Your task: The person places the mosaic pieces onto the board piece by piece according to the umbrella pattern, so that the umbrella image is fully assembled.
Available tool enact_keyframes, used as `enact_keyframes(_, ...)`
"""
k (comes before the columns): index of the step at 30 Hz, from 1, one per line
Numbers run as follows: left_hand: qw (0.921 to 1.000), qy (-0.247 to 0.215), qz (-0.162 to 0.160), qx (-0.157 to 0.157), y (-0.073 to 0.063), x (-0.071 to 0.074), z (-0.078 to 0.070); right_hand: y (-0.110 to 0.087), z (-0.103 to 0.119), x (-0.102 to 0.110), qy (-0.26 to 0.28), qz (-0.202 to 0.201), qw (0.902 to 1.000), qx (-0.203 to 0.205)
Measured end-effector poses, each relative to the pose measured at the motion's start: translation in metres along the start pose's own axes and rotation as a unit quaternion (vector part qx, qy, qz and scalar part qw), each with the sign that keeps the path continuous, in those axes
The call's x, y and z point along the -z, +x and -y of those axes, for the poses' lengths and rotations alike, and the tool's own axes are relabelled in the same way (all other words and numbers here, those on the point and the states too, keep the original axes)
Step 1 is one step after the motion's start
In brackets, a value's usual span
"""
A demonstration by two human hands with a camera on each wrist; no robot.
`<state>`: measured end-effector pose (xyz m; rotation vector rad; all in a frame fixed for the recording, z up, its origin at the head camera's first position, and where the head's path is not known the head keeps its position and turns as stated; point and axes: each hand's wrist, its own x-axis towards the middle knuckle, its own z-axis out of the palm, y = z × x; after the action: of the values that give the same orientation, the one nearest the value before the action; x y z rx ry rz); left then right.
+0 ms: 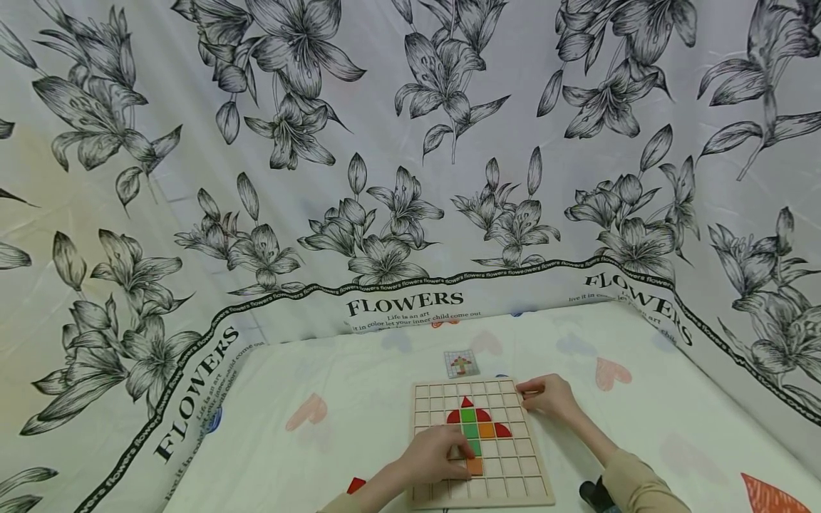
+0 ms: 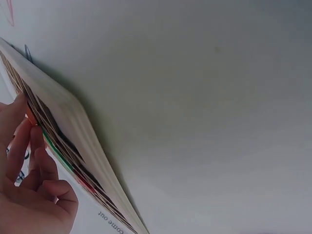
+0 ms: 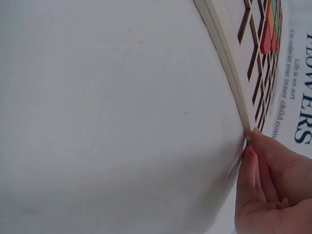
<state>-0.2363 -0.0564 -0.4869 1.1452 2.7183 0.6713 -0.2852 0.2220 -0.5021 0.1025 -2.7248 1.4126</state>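
Note:
A wooden grid board point(image 1: 507, 491) lies on the white cloth, with coloured tiles in its cells. My left hand point(image 1: 432, 456) is over the lower left part of the board, its thumb and fingers pinching an orange square tile point(image 1: 474, 467) just below a column of green square tiles point(image 1: 471, 430). Red quarter-round tiles point(image 1: 503, 430), another orange square tile point(image 1: 487, 429) and a red triangle tile point(image 1: 465, 402) fill cells higher up; the left hand may cover other cells. At the upper right corner, my right hand point(image 3: 278, 180) pinches the board's edge between thumb and fingers.
A small pattern card point(image 1: 461, 363) lies just beyond the board's far edge. A red piece point(image 1: 355, 485) shows beside the left forearm, and a dark object point(image 1: 596, 495) sits near the right sleeve. Flower-printed curtain point(image 1: 410, 214) hangs round the back and sides.

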Motion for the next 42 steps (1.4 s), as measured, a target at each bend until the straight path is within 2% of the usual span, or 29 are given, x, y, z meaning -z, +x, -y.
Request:
enact_keyframes(1,1.0000,-0.001,0.001,0.002,0.000,0.000,0.000,0.000,0.002,-0.001,0.002,-0.004,0.9999,-0.016)
enact_keyframes(5,1.0000,-0.007,0.001,0.004,-0.001,-0.001,0.000,-0.001,0.004,-0.002,-0.006,-0.008,0.9993,-0.035)
enact_keyframes(20,0.9999,-0.011,-0.002,0.007,-0.002,-0.003,-0.001,-0.003,0.006,-0.001,-0.009,-0.005,0.9997,-0.023)
enact_keyframes(25,0.9987,-0.050,0.004,-0.006,-0.004,0.002,0.004,-0.002,0.005,-0.002,-0.009,-0.008,0.9995,-0.028)
enact_keyframes(27,0.9959,-0.090,0.004,-0.010,-0.006,0.007,0.008,-0.002,0.004,-0.003,-0.010,-0.009,0.9995,-0.030)
enact_keyframes(30,0.9876,-0.157,0.005,-0.007,-0.012,0.016,0.017,-0.002,0.005,-0.003,-0.012,-0.010,0.9994,-0.032)
enact_keyframes(31,0.9865,-0.163,0.002,-0.017,-0.015,0.020,0.021,-0.002,0.005,-0.002,-0.012,-0.011,0.9993,-0.033)
enact_keyframes(32,0.9838,-0.179,0.005,-0.013,-0.017,0.024,0.025,-0.002,0.005,-0.002,-0.011,-0.011,0.9993,-0.035)
enact_keyframes(37,0.9803,-0.193,0.042,0.003,-0.033,0.049,0.044,-0.001,0.006,-0.002,-0.011,-0.009,0.9993,-0.036)
enact_keyframes(38,0.9779,-0.201,0.055,0.019,-0.037,0.054,0.048,-0.001,0.006,-0.002,-0.011,-0.008,0.9993,-0.035)
enact_keyframes(42,0.9734,-0.207,0.090,0.037,-0.054,0.071,0.064,0.000,0.005,-0.001,-0.013,-0.007,0.9992,-0.038)
